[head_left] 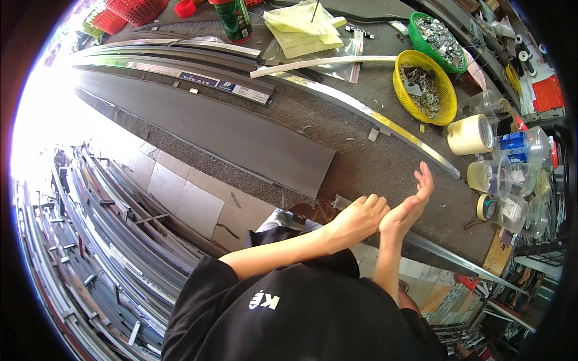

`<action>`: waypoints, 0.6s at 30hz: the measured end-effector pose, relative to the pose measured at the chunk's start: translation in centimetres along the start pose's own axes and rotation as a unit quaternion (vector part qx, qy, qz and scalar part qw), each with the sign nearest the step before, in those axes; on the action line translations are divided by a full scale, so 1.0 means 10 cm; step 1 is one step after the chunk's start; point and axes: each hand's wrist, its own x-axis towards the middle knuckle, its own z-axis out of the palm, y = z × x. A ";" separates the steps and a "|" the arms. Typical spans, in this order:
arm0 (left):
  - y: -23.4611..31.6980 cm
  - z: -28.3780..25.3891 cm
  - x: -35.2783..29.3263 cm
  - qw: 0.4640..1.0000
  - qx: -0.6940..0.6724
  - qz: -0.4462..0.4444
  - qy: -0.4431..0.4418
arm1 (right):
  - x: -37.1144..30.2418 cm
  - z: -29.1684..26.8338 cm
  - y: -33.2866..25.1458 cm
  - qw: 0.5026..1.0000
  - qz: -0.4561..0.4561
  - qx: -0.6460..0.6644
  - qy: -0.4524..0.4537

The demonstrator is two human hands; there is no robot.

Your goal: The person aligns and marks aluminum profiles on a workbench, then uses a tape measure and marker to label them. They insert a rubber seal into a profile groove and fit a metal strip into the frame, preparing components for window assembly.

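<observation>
Over a dark bench (367,168), touching the right hand (408,207) with bent fingers of the left hand (361,218); cannot tell if gripping. With right fingers stretched out, near a long shiny strip (391,125) past them.

A panel (241,132) is lying on the tabletop (373,174), left of two baskets (448,96) holding small parts (428,96); jars (512,144) are sitting right.

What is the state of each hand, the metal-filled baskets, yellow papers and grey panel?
Right hand: open, apparently empty
Left hand: curled against the right hand
Yellow basket: uncovered, holding metal parts
Green basket: uncovered, holding shiny metal pieces
Yellow papers: loosely stacked
Wide grey panel: lying flat
</observation>
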 end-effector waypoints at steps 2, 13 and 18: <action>-0.02 -0.10 -0.14 0.996 -0.067 -0.014 0.056 | -0.02 0.01 -0.02 1.000 0.019 -0.002 -0.014; -0.29 0.26 -1.97 0.719 -0.404 -0.545 0.150 | 0.07 0.01 -0.23 0.974 -0.123 -0.068 -0.175; 0.28 0.22 -1.54 0.780 -0.448 -0.437 -0.001 | 0.11 -0.05 -0.26 0.945 -0.240 0.038 -0.218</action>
